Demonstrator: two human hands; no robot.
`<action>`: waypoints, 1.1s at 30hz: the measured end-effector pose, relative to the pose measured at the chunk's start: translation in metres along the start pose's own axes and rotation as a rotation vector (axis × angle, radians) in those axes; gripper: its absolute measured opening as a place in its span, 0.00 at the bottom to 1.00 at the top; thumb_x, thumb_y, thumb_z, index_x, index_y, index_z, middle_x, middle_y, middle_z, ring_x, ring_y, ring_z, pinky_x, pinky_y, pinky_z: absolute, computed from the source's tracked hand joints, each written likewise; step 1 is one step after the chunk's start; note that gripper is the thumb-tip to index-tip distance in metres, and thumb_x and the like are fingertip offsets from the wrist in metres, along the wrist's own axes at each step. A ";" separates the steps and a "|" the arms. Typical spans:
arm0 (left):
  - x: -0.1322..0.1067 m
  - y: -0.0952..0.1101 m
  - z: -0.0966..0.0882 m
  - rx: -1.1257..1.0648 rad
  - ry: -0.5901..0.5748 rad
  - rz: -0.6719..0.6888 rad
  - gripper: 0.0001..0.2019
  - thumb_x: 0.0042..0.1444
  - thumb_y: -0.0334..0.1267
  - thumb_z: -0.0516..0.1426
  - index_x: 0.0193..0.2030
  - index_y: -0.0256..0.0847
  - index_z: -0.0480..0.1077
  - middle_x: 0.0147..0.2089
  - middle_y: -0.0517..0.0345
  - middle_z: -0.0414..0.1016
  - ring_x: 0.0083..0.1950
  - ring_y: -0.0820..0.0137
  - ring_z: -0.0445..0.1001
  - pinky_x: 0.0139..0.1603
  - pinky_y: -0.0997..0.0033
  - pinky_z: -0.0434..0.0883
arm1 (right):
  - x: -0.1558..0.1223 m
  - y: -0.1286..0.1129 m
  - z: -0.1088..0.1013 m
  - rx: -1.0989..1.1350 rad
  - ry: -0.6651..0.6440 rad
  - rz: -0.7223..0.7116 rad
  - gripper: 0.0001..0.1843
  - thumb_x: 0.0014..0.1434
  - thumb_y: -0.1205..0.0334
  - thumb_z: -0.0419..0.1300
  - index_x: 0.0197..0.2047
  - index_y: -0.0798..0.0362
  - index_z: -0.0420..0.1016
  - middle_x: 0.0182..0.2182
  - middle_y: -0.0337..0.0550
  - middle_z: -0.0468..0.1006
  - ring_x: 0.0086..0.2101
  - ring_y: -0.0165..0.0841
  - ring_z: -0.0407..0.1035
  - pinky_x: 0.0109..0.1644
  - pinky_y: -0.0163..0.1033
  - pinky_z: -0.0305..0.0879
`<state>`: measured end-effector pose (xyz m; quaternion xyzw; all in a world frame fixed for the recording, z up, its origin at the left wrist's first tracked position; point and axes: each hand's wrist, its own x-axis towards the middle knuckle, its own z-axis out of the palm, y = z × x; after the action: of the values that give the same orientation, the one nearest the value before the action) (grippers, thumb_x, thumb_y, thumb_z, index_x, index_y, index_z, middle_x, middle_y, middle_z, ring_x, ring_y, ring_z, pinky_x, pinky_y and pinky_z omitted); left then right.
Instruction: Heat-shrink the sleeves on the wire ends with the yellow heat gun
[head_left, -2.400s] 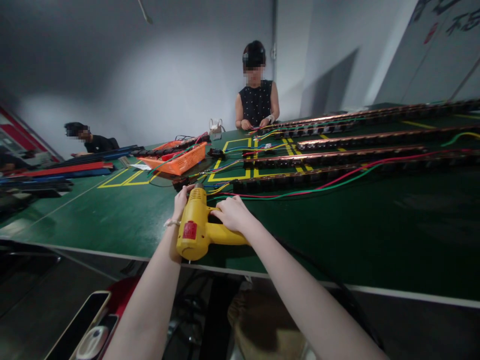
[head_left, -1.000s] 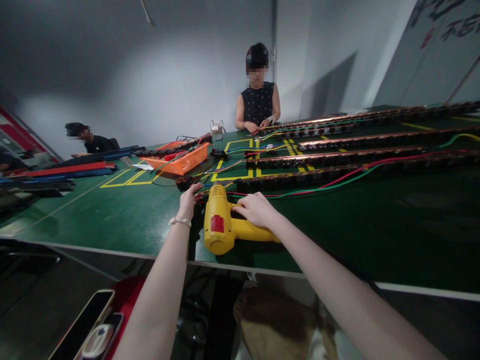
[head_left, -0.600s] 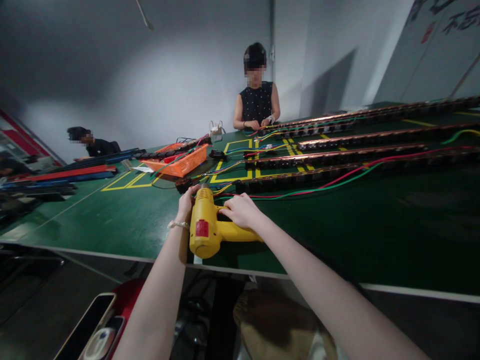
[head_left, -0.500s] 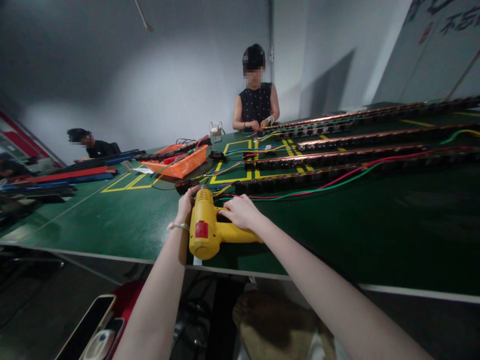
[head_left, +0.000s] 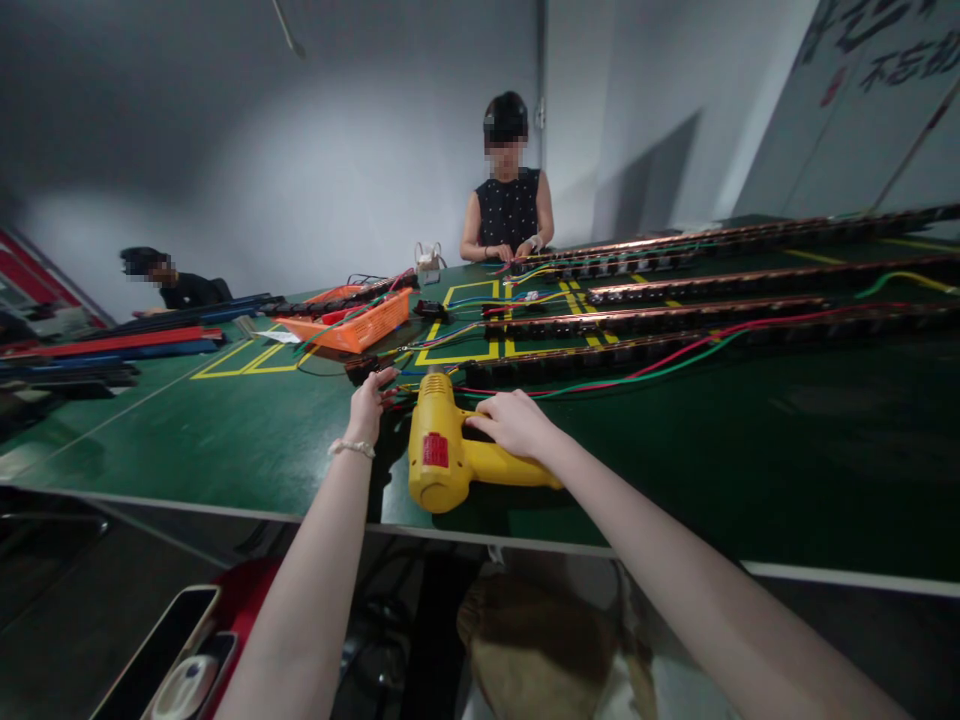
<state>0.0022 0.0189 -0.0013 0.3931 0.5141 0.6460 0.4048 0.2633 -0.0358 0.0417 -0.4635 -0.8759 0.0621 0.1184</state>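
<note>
My right hand (head_left: 517, 422) is closed around the handle of a yellow heat gun (head_left: 437, 440), whose nozzle points away from me over the green table. To its left, my left hand (head_left: 367, 405) has its fingers bent at a bundle of thin coloured wires (head_left: 409, 388) and seems to grip them. A small dark block (head_left: 366, 368) lies just beyond those fingertips. From the wires, a long dark strip with a copper-coloured top (head_left: 540, 368) runs off to the right, with red and green wires (head_left: 645, 378) along it.
More long strips (head_left: 660, 318) lie across the table (head_left: 225, 440) at right. An orange basket (head_left: 360, 328) with parts stands beyond my left hand. A co-worker (head_left: 510, 210) works across the table, another person (head_left: 176, 280) at far left. Phones (head_left: 161, 650) lie below the edge.
The heat gun in my right hand has shifted to the right, away from my left hand. My left fingers now show more fully beside the wires.
</note>
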 end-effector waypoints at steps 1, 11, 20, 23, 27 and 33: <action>0.000 0.000 0.001 -0.001 0.002 -0.001 0.20 0.58 0.45 0.48 0.48 0.36 0.74 0.55 0.48 0.72 0.31 0.75 0.71 0.30 0.74 0.65 | -0.002 0.001 -0.002 -0.001 -0.001 0.006 0.21 0.65 0.50 0.47 0.35 0.53 0.77 0.36 0.46 0.80 0.41 0.37 0.71 0.42 0.37 0.54; 0.001 0.001 0.003 0.026 0.053 -0.009 0.23 0.61 0.44 0.44 0.49 0.32 0.73 0.53 0.44 0.74 0.29 0.75 0.72 0.29 0.74 0.65 | -0.008 0.005 -0.004 0.024 -0.013 0.064 0.19 0.64 0.49 0.48 0.36 0.50 0.76 0.37 0.43 0.79 0.37 0.35 0.71 0.32 0.35 0.53; 0.002 -0.001 0.003 0.054 0.040 0.025 0.21 0.61 0.44 0.46 0.49 0.33 0.73 0.52 0.45 0.74 0.27 0.76 0.70 0.27 0.77 0.65 | 0.004 -0.008 0.002 0.063 -0.024 0.075 0.18 0.64 0.49 0.48 0.37 0.50 0.75 0.39 0.44 0.78 0.39 0.36 0.71 0.32 0.34 0.55; 0.005 -0.003 0.001 0.052 0.039 0.014 0.22 0.59 0.45 0.47 0.49 0.33 0.73 0.52 0.45 0.74 0.28 0.75 0.71 0.27 0.75 0.67 | 0.010 -0.017 0.006 0.072 -0.015 0.064 0.19 0.64 0.49 0.48 0.37 0.50 0.75 0.39 0.45 0.78 0.39 0.37 0.71 0.33 0.35 0.55; 0.010 -0.006 -0.001 0.060 0.051 0.060 0.21 0.58 0.48 0.50 0.47 0.34 0.74 0.49 0.47 0.76 0.41 0.66 0.75 0.37 0.71 0.70 | 0.021 -0.032 0.013 0.085 -0.002 0.021 0.20 0.64 0.49 0.47 0.37 0.50 0.75 0.39 0.46 0.78 0.41 0.37 0.72 0.35 0.35 0.58; 0.016 -0.005 -0.007 0.097 0.002 0.107 0.18 0.60 0.49 0.52 0.49 0.38 0.70 0.51 0.49 0.73 0.49 0.66 0.72 0.51 0.60 0.69 | 0.032 -0.043 0.019 0.100 0.018 -0.021 0.21 0.64 0.48 0.47 0.38 0.51 0.76 0.41 0.48 0.78 0.43 0.39 0.71 0.39 0.37 0.60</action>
<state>-0.0096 0.0317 -0.0062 0.4387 0.5235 0.6413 0.3495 0.2064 -0.0338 0.0373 -0.4482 -0.8756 0.1003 0.1497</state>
